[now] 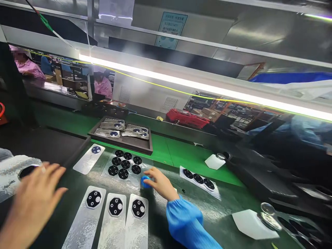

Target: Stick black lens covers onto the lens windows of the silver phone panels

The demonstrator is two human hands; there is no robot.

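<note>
My right hand [162, 184], in a blue sleeve, has its fingers and thumb closed around a small round blue object [145, 182] on the table; its kind I cannot make out. Beside it lies a clear sheet of black octagonal camera lens covers [126, 164]. My left hand [38, 197] is raised at the left, slightly blurred, fingers apart and holding nothing. Between the hands, three silver phone back panels [115, 221] lie side by side, each with a black camera area. Another silver panel [89, 159] rests farther back, its camera area dark blue.
A dark tray [151, 147] of more panels stands at the back. On the right are a strip of three black covers [198, 178] and two white bottles [214, 161] with metal tops. Film-wrapped material [15, 169] lies left. A lamp tube [181, 81] crosses above.
</note>
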